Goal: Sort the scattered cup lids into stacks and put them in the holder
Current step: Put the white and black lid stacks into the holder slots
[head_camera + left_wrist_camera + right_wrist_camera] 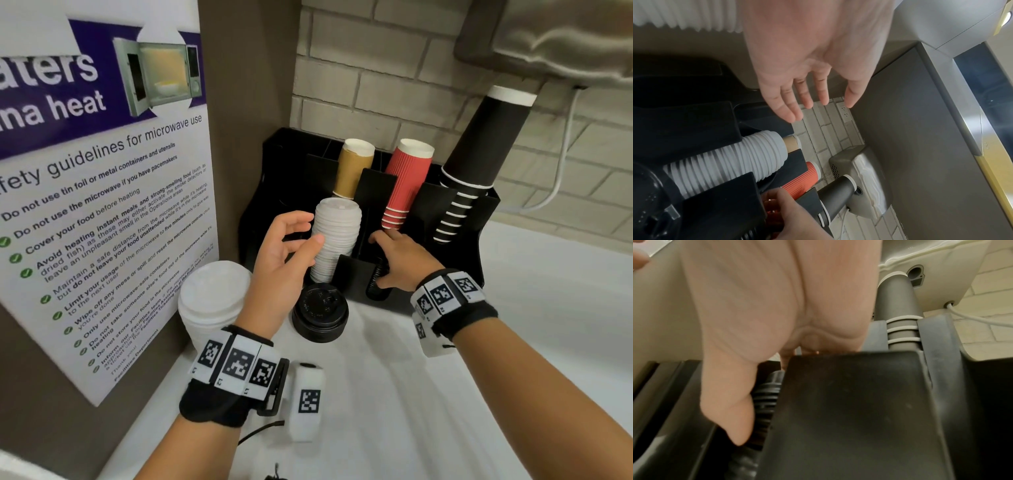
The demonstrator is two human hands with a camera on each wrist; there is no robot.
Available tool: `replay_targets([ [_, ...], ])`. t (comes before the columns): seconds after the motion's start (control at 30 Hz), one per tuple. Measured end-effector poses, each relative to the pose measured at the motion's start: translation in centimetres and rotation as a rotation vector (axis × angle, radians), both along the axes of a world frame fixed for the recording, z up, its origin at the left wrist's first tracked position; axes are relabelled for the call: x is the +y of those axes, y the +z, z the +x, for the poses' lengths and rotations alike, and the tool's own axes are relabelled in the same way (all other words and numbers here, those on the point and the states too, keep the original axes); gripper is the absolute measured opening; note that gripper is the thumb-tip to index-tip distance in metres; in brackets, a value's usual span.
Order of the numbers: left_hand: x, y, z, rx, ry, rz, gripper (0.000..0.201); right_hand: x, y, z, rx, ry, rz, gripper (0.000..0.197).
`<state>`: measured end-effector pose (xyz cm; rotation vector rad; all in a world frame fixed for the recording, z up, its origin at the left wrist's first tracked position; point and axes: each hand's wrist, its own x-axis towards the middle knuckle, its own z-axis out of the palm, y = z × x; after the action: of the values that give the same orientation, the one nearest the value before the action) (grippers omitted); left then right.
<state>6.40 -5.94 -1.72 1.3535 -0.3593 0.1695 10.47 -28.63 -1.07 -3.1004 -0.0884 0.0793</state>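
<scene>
The black holder (376, 192) stands against the tiled wall. A tall stack of white lids (337, 240) leans in its left front slot. My left hand (305, 233) hovers open just left of that stack, holding nothing; the left wrist view shows its fingers (789, 104) straight above the white stack (731, 164). My right hand (380, 260) reaches into the middle front slot and grips a stack of black lids (376, 277), thumb (731, 418) pressed on the ribbed stack (764, 395), fingers hidden behind the divider (859, 402). Another black lid stack (320, 313) and a white lid stack (214, 301) sit on the counter.
Brown cups (354, 168), red cups (407, 181) and black cups (479, 154) fill the holder's rear slots. A microwave poster (102, 205) covers the left wall. A metal dispenser (565, 41) hangs overhead at right, with a white cable (561, 171). The white counter (479, 377) extends to the right.
</scene>
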Motion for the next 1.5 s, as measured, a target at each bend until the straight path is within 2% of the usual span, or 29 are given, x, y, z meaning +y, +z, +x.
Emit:
replay_targets([
  [0.13,0.0,0.0,0.0,-0.002,-0.003,-0.004,0.025,0.0,0.8,-0.5,0.004,-0.011,0.022,0.080],
  [0.2,0.1,0.0,0.1,-0.003,-0.001,-0.009,0.024,0.5,1.3,-1.4,-0.169,0.016,0.083,0.066],
  [0.27,0.1,-0.1,0.2,-0.003,0.000,-0.011,0.024,1.8,1.4,-2.6,-0.360,0.120,0.280,0.045],
  [0.3,0.1,-0.2,0.2,-0.003,0.000,-0.011,0.024,2.8,1.4,-3.1,-0.366,0.179,0.385,0.037],
  [0.37,0.1,-0.2,0.1,-0.004,-0.005,-0.013,0.024,4.9,0.6,-4.1,-0.198,0.256,0.450,0.029],
  [0.43,0.2,-0.2,0.0,-0.006,-0.011,-0.016,0.024,6.7,-0.8,-4.5,0.012,0.258,0.357,0.032],
  [0.5,0.3,-0.2,-0.2,-0.011,-0.015,-0.011,0.023,8.1,-2.2,-4.5,0.089,0.198,0.252,0.040],
  [0.63,0.5,-0.2,-0.3,-0.017,-0.008,0.004,0.023,9.8,-3.9,-4.2,0.114,0.089,0.156,0.055],
  [0.8,0.8,-0.1,-0.3,-0.021,0.013,0.016,0.024,10.3,-4.7,-3.7,0.080,0.051,0.183,0.069],
  [0.97,0.7,0.0,-0.2,-0.029,0.009,0.017,0.024,9.8,-4.2,-3.8,0.035,0.035,0.271,0.065],
  [1.03,0.7,0.0,-0.2,-0.040,0.008,0.017,0.022,9.1,-3.5,-4.1,-0.017,0.039,0.369,0.058],
  [1.13,0.7,-0.2,-0.2,-0.033,0.002,0.043,0.024,7.5,-2.0,-4.8,-0.139,0.016,0.658,0.052],
  [1.23,0.5,-0.9,-0.2,0.030,-0.154,0.091,0.054,6.5,-0.4,-6.0,-0.202,0.002,1.036,0.049],
  [1.33,-0.2,-1.8,-0.6,0.044,-0.361,0.092,0.081,6.5,0.7,-7.6,-0.112,0.035,1.339,0.053],
  [1.5,-0.6,-2.2,-0.8,0.002,-0.418,0.098,0.092,6.3,1.3,-9.1,-0.059,0.096,1.416,0.052],
])
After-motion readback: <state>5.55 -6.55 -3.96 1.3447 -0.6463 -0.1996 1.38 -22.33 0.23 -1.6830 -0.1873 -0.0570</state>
